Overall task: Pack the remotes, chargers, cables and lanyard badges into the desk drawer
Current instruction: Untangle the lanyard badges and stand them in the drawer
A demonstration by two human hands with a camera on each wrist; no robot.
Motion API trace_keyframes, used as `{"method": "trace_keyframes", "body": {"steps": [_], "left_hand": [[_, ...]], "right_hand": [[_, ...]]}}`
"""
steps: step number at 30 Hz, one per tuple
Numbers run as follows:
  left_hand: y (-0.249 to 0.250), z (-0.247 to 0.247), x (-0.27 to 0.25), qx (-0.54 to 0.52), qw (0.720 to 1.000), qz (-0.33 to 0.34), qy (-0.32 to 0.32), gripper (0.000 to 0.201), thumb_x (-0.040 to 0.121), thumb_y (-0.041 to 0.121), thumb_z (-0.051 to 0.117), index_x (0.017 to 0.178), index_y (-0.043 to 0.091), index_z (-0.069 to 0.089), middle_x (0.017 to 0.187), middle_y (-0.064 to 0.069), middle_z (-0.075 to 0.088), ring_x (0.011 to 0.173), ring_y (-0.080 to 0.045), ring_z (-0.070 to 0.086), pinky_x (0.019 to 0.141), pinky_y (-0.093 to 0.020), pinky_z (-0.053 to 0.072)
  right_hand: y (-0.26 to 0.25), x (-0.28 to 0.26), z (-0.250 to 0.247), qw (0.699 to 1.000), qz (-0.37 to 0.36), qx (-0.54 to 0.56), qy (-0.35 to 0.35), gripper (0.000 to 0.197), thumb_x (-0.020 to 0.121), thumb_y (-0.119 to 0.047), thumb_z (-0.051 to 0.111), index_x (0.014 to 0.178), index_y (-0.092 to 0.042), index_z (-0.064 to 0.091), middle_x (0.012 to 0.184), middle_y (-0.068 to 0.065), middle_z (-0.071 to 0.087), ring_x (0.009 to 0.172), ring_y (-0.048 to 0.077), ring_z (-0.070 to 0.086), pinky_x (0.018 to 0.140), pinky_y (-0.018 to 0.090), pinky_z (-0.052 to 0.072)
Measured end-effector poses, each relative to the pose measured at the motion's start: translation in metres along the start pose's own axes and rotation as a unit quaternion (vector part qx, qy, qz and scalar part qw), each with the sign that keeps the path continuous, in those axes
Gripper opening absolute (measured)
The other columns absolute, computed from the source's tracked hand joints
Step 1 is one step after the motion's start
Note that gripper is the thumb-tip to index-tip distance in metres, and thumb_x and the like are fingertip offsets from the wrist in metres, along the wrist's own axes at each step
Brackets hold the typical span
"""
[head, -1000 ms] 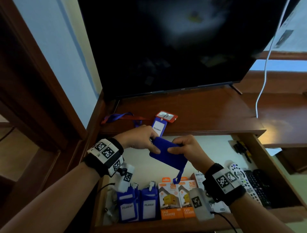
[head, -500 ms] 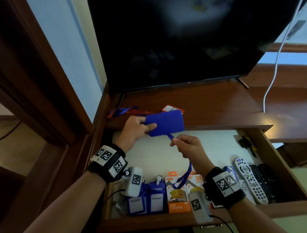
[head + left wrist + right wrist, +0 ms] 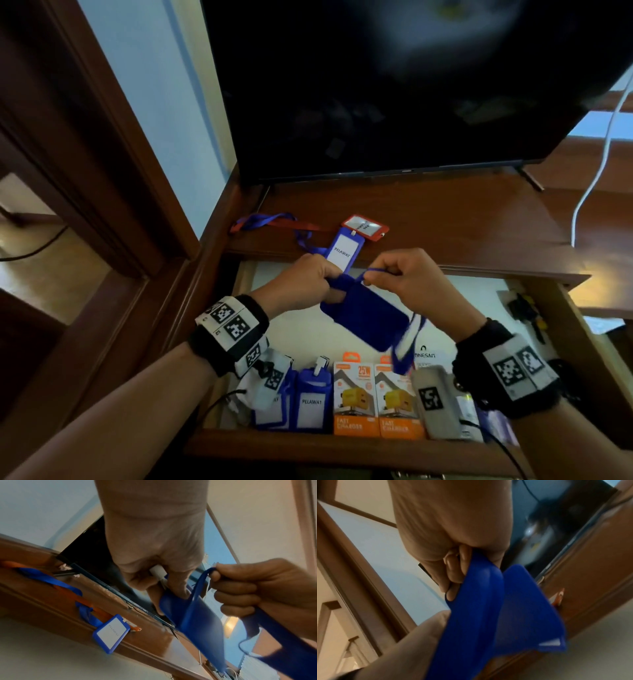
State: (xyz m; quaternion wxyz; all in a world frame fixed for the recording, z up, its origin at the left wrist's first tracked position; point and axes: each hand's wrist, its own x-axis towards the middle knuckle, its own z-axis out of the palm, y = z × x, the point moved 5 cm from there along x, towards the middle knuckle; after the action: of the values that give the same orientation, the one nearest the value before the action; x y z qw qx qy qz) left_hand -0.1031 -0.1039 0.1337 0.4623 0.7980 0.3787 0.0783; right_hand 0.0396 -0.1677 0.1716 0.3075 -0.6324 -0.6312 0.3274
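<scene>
Left hand (image 3: 301,284): pinches top of blue badge (image 3: 363,318), held over open drawer (image 3: 342,445).
Right hand (image 3: 407,284): clamped on strap (image 3: 406,342), just right of left.
Badge axis: slants down-right, toward chargers (image 3: 376,397).
Left wrist view: white clip (image 3: 158,573) under fingers; hidden from head.
Counter (image 3: 445,222): two badges left.

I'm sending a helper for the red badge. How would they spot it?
Look under the television, on the desk top behind the open drawer. The red badge lies against a blue badge; it is the only red one.
</scene>
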Motion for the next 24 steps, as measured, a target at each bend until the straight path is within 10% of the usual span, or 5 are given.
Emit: {"method": "trace_keyframes", "body": {"steps": [6,11,15,18,24], "left_hand": [[0.021,0.014,-0.009,-0.085,0.994,0.001,-0.062,0.017,0.081,-0.008,0.062,0.086,0.005,0.072,0.073,0.004,0.068,0.070,0.001,0.061,0.075,-0.027,0.047],[0.030,0.020,-0.011,-0.194,0.981,0.018,0.017,0.023,0.073,0.000,0.066,0.095,-0.009,0.068,0.089,-0.015,0.067,0.087,-0.019,0.062,0.078,-0.029,0.050],[0.034,0.026,-0.009,-0.236,0.967,0.006,0.092,0.027,0.082,-0.013,0.058,0.106,-0.006,0.066,0.096,-0.015,0.068,0.094,-0.022,0.062,0.086,-0.031,0.050],[0.034,0.027,-0.006,-0.274,0.950,-0.016,0.149,0.029,0.086,-0.009,0.056,0.111,0.002,0.065,0.093,-0.010,0.069,0.088,-0.018,0.062,0.079,-0.028,0.050],[0.038,0.030,-0.001,-0.278,0.928,-0.056,0.243,0.016,0.092,0.005,0.057,0.102,0.011,0.068,0.089,0.000,0.067,0.081,-0.011,0.061,0.066,-0.022,0.043]], "right_hand": [[0.029,-0.015,-0.003,0.991,0.034,0.122,-0.033,0.021,0.089,-0.016,0.063,0.069,-0.012,0.063,0.043,-0.013,0.049,0.041,0.001,0.040,0.043,0.014,0.032],[0.058,-0.025,0.004,0.964,0.051,0.260,-0.011,0.027,0.091,-0.006,0.058,0.063,-0.006,0.059,0.057,0.001,0.056,0.047,0.008,0.047,0.048,0.021,0.038],[0.069,-0.036,0.013,0.946,0.104,0.305,0.011,0.032,0.058,-0.017,0.087,0.053,-0.019,0.056,0.044,-0.008,0.053,0.035,0.002,0.048,0.043,0.019,0.040],[0.073,-0.038,0.014,0.937,0.090,0.337,0.018,0.029,0.086,-0.010,0.054,0.059,-0.022,0.053,0.055,0.002,0.037,0.041,0.010,0.029,0.046,0.023,0.026],[0.063,-0.041,0.016,0.964,0.070,0.256,0.014,0.036,0.100,-0.023,0.045,0.069,-0.007,0.053,0.054,0.004,0.033,0.044,0.009,0.027,0.043,0.021,0.025]]}}
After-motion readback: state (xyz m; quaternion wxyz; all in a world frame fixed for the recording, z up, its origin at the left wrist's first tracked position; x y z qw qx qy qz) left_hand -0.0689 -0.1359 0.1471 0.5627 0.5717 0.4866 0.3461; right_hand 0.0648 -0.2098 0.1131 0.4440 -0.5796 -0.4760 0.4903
